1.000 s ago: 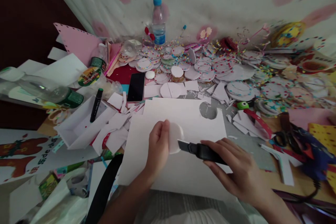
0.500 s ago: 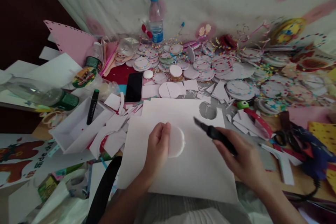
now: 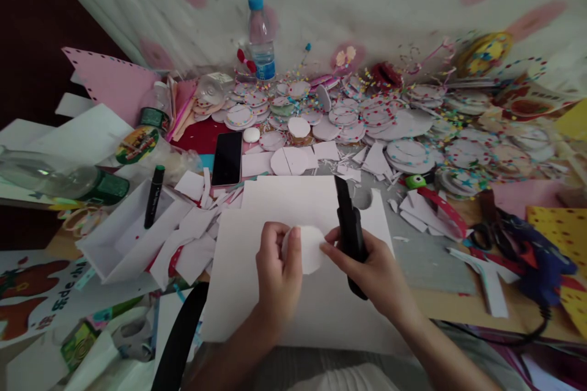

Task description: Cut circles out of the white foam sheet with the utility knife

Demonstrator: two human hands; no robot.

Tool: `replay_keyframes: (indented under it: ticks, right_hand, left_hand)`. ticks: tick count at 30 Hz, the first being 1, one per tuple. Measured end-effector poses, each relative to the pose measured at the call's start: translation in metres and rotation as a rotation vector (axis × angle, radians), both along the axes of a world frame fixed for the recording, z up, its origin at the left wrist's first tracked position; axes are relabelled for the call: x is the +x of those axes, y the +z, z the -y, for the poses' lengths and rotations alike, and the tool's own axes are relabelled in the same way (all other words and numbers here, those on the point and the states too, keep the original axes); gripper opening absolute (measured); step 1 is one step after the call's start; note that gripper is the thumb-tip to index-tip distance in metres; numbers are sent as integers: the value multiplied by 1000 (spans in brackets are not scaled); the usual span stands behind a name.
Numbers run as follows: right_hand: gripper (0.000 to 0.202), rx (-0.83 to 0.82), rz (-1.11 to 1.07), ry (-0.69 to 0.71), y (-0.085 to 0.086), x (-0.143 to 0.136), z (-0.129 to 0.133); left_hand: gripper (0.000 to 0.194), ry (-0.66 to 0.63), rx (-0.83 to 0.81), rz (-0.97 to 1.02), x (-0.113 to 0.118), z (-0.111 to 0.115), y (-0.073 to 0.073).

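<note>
At the near edge of the bench (image 3: 431, 259), over a large white sheet (image 3: 284, 208), both hands meet on a small white paper disc (image 3: 308, 248). Left hand (image 3: 277, 272): fingers curled, grip closed on the disc's left edge, thumb on top. Right hand (image 3: 373, 269): fingertips touch the disc's right edge while the palm and remaining fingers clamp a black utility knife (image 3: 349, 229), its front end pointing away from the person. The disc sits just above the sheet. Left of the sheet, a white tray (image 3: 120, 238) with a black marker (image 3: 153, 195). Beyond the sheet, a dark phone (image 3: 227, 158); further back, decorated paper rounds (image 3: 348, 116) and a water bottle (image 3: 259, 36). Scissors (image 3: 483, 233) lie well to the right.
</note>
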State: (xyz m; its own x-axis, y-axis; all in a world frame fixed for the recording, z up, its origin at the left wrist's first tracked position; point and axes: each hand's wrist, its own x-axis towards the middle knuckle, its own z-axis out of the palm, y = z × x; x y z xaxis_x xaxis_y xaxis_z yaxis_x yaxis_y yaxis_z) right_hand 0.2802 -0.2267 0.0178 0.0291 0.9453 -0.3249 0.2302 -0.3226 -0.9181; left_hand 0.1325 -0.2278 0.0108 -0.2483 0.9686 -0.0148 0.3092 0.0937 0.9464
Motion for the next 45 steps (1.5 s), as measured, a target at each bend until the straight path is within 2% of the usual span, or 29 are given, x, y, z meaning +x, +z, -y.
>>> replay_keyframes:
  ticks: [8, 16, 22, 25, 30, 34, 41, 45]
  right_hand:
    - [29, 37, 39, -20, -6, 3, 0]
    - [27, 104, 69, -22, -18, 2, 4]
    - [24, 143, 95, -19, -17, 2, 3]
    - [26, 107, 65, 10, -12, 5, 2]
    - [33, -52, -72, 142, -5, 16, 1]
    - [37, -139, -228, 223, -3, 22, 0]
    - [42, -331, -525, 171, -4, 22, 1]
    - [41, -342, -547, 143, -11, 24, 1]
  left_hand:
    - [22, -128, -7, 12, -2, 4, -6]
    - [18, -190, 162, -229, -5, 12, -7]
    - [18, -202, 259, -340, -2, 15, -13]
    - [16, -193, 146, -232, -4, 10, -11]
    - [23, -264, -168, 118, -11, -1, 1]
    - [28, -297, -311, 284, -14, -7, 9]
    - [29, -326, -412, 434, -14, -11, 5]
    - [29, -361, -308, 314, -19, -13, 2]
